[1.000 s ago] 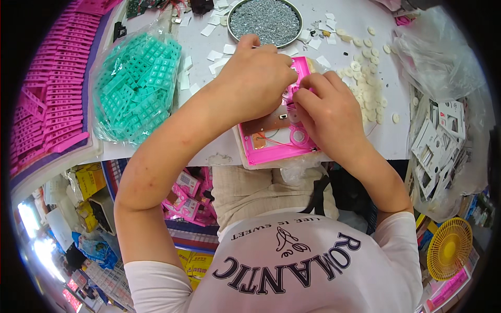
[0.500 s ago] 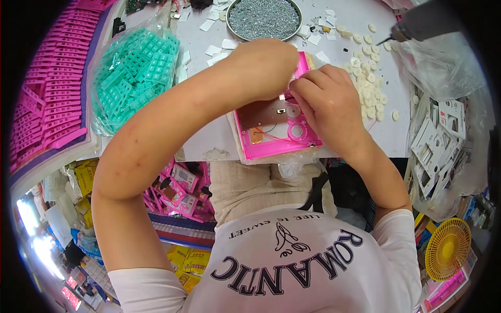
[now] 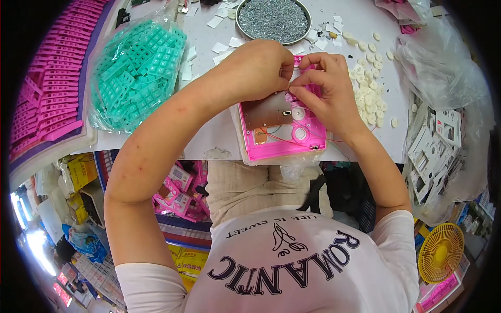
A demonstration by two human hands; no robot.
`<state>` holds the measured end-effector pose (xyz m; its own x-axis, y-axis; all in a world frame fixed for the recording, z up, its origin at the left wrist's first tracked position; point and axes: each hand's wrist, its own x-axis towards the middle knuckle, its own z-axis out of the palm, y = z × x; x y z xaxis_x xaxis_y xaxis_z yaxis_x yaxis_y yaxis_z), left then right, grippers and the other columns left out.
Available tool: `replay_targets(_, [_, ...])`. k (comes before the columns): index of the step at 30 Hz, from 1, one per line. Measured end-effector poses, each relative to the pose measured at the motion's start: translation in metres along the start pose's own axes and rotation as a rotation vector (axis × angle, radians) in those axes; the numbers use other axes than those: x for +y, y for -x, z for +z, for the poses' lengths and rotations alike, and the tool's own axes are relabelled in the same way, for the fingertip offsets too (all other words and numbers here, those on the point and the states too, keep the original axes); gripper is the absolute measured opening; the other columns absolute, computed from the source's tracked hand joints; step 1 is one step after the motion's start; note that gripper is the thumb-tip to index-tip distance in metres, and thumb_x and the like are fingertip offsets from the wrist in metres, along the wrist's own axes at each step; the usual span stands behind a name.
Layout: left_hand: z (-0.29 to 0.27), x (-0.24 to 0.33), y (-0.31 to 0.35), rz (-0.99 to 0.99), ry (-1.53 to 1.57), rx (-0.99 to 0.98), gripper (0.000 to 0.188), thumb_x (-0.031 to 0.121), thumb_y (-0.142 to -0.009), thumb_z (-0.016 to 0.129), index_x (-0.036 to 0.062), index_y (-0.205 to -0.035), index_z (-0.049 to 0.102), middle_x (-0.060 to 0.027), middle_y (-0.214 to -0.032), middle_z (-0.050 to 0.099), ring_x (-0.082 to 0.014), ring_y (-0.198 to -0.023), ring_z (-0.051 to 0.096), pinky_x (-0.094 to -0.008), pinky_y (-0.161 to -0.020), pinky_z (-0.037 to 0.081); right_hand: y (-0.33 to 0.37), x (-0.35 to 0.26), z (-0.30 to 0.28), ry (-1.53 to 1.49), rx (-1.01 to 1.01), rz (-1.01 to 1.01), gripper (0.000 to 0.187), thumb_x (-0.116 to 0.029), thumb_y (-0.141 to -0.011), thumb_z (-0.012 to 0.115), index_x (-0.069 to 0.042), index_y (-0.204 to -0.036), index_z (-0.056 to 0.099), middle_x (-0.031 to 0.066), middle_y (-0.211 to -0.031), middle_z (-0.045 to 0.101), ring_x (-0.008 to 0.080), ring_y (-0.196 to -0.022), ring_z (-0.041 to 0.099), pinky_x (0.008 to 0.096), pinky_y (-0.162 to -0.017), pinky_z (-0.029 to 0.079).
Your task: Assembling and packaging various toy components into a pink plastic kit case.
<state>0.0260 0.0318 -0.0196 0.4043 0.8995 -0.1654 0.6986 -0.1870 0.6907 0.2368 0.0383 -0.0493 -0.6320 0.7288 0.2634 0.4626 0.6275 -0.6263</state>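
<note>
A pink plastic casing lies open before me at the table's front edge. Inside it are a brown circuit board, thin red wires, a white round piece and a round ring. My left hand reaches over the casing's far part, fingertips pinched. Opposite it, my right hand has thumb and forefinger closed, nearly meeting the left fingertips just past the board. Whatever is between the fingertips is too small to make out.
A round tray of screws stands beyond the casing. White discs are scattered on the right, near a bag of white plates. Leftward lie a bag of turquoise keypads and stacked pink parts.
Both hands have shifted, and the right fingers are raised and more spread, with fingertips now visible near the left ones. The dark screwdriver at upper right has left the view.
</note>
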Motion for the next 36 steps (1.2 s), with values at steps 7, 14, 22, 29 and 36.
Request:
replay_targets(7, [-0.002, 0.009, -0.001, 0.006, -0.091, -0.092, 0.015, 0.014, -0.08, 0.077, 0.0007, -0.081, 0.07, -0.0143, -0.073, 0.069, -0.0286, -0.071, 0.068, -0.0402, -0.067, 0.053, -0.002, -0.022, -0.025, 0.355, -0.137, -0.283, 0.026, -0.008, -0.076, 0.078, -0.008, -0.102, 0.077, 0.0101, -0.125, 0.065, 0.0337, -0.113, 0.056, 0.0441, -0.098, 0.047])
replay_targets(14, [0.001, 0.019, -0.008, -0.066, -0.23, -0.103, 0.014, 0.014, -0.08, 0.076, 0.0015, -0.079, 0.071, -0.0171, -0.077, 0.071, -0.0335, -0.077, 0.07, -0.0428, -0.07, 0.055, 0.019, -0.029, -0.016, 0.408, -0.059, -0.319, 0.038, -0.006, -0.077, 0.077, -0.003, -0.115, 0.073, 0.0121, -0.122, 0.067, 0.0341, -0.11, 0.06, 0.0436, -0.093, 0.053])
replay_targets(22, [0.014, 0.021, -0.005, 0.047, -0.441, -0.027, 0.018, 0.018, -0.079, 0.077, 0.0013, -0.081, 0.072, -0.0189, -0.08, 0.071, -0.0361, -0.081, 0.071, -0.0459, -0.07, 0.056, 0.021, -0.023, -0.013, 0.252, -0.011, -0.226, 0.029, -0.003, -0.08, 0.076, 0.001, -0.108, 0.073, 0.0135, -0.113, 0.073, 0.0338, -0.102, 0.065, 0.0409, -0.086, 0.057])
replay_targets(29, [-0.01, 0.019, -0.019, -0.096, -0.301, -0.151, 0.018, 0.02, -0.079, 0.081, 0.0035, -0.079, 0.072, -0.0139, -0.074, 0.071, -0.0298, -0.073, 0.07, -0.042, -0.068, 0.055, 0.025, -0.009, -0.009, 0.253, 0.036, -0.299, 0.035, -0.005, -0.079, 0.077, -0.001, -0.114, 0.072, 0.0125, -0.117, 0.071, 0.0333, -0.104, 0.064, 0.0411, -0.086, 0.057])
replay_targets(36, [-0.026, 0.013, -0.022, -0.144, -0.113, -0.295, 0.015, 0.016, -0.081, 0.079, 0.0026, -0.081, 0.072, -0.0133, -0.071, 0.071, -0.0273, -0.068, 0.069, -0.0391, -0.064, 0.053, 0.024, -0.029, -0.013, 0.319, -0.017, -0.289, 0.038, -0.008, -0.08, 0.078, -0.003, -0.116, 0.071, 0.0118, -0.121, 0.066, 0.033, -0.106, 0.063, 0.0409, -0.085, 0.057])
